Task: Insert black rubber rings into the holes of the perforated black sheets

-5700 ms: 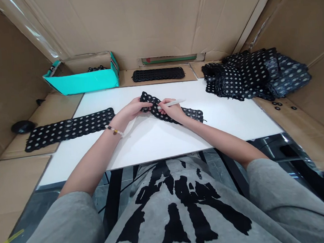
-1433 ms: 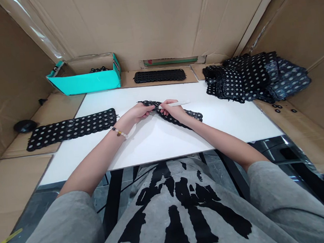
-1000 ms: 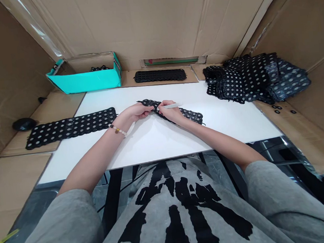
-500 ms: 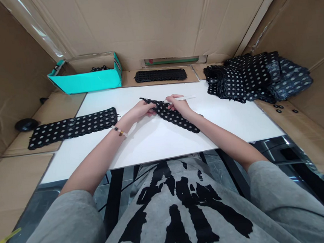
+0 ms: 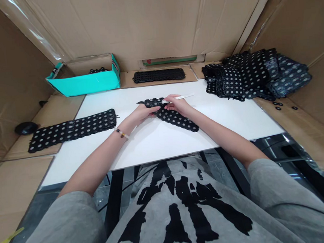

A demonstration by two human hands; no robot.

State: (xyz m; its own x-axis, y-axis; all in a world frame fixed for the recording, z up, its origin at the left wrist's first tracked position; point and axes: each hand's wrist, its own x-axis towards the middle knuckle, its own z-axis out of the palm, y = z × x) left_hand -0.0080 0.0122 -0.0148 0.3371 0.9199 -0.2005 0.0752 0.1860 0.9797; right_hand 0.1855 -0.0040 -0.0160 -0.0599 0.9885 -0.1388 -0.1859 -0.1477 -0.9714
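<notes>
A black strip of linked rings [image 5: 175,118] lies across the middle of the white table [image 5: 158,140], its left end raised. My left hand [image 5: 142,112] is closed on that left end. My right hand [image 5: 177,104] rests on the strip just to the right, fingers closed round a thin white stick [image 5: 181,97] that points right. A beaded bracelet [image 5: 121,133] sits on my left wrist.
Another black ring strip [image 5: 72,129] lies at the table's left edge. A heap of the same strips [image 5: 256,75] is piled at the right. A teal box [image 5: 86,81] and a flat black strip [image 5: 159,75] stand at the back. Cardboard walls surround the table.
The strip has been turned and its right end swung toward me, so it now lies diagonally. Both hands shifted slightly with it and keep their hold.
</notes>
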